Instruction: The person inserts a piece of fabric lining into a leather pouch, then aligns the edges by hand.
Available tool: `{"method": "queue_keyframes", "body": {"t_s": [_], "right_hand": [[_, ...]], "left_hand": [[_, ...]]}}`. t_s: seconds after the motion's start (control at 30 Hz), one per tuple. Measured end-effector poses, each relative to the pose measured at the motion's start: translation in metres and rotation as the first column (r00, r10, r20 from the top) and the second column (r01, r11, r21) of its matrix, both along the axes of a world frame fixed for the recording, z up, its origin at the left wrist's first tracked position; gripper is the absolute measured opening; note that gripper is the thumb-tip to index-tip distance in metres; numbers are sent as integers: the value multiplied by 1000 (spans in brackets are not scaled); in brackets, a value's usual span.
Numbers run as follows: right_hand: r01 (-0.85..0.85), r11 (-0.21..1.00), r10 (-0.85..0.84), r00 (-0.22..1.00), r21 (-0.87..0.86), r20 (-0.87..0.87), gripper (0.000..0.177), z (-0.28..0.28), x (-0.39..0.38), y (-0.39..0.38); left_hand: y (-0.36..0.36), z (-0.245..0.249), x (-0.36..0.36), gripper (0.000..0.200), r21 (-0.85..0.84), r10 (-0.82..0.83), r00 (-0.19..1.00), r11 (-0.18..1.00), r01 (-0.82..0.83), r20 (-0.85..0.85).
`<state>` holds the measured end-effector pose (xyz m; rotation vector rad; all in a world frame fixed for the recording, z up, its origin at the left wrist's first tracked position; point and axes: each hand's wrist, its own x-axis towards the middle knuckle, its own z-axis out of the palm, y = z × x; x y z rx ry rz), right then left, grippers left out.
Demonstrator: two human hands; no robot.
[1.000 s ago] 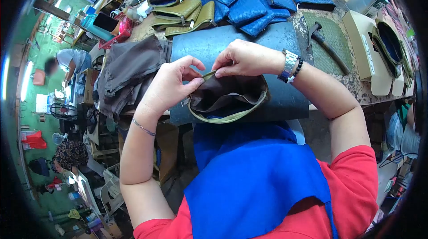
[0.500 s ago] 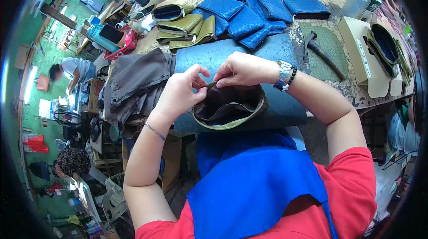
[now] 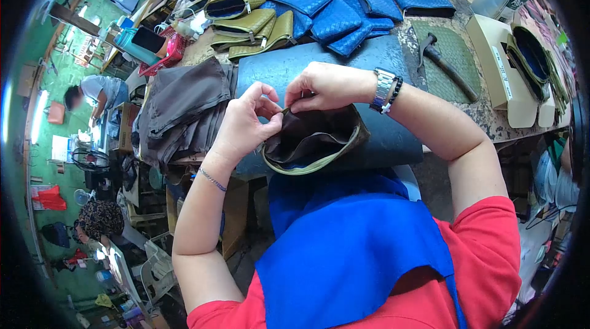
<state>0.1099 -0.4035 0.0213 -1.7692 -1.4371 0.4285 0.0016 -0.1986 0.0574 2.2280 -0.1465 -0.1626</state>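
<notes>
An olive zip pouch [image 3: 344,149] gapes open in front of me, its dark brown lining showing. My left hand [image 3: 246,119] pinches the rim at the pouch's far left corner between thumb and fingers. Right beside it, my right hand [image 3: 329,86] grips the same far edge with its fingertips pressed together. Whatever small part of the edge lies between the fingertips is hidden. Under the pouch is a dark blue-grey board [image 3: 388,92] on the table's near edge.
Blue woven pouches [image 3: 335,19] and olive pouches [image 3: 246,25] are heaped behind the board. Dark brown cloth pieces [image 3: 184,98] lie stacked at left. A hammer [image 3: 448,68] rests on a green mat [image 3: 464,52] at right, near a cardboard box [image 3: 491,65]. People [image 3: 101,92] work farther left.
My left fingers have closed in on the pouch's rim near the right fingertips. The view has shifted slightly; the pouch stays on the board.
</notes>
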Motion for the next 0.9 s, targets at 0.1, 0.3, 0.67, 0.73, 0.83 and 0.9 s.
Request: {"method": "queue_keyframes", "body": {"t_s": [0.1,0.3,0.67,0.73,0.83,0.9], "right_hand": [[12,1000,-11,1000,-26,13,19,0,1,1],[-4,1000,4,1000,-28,-19,17,3,0,2],[-48,999,47,993,7,110,17,-1,1,9],[-65,997,59,988,39,142,16,-3,1,10],[-75,995,61,983,73,171,14,-3,0,10],[-77,996,65,978,52,197,14,0,0,10]], "left_hand": [[-3,4,-3,28,-20,20,1000,1000,-20,-9],[1,-1,-5,28,17,30,998,999,-31,47],[9,-20,-2,24,-112,64,997,992,-59,37],[9,-20,-2,24,-104,73,997,992,-69,36],[7,-15,-3,25,-85,100,995,991,-99,-3],[4,-11,-3,27,-83,124,990,988,-130,-74]]}}
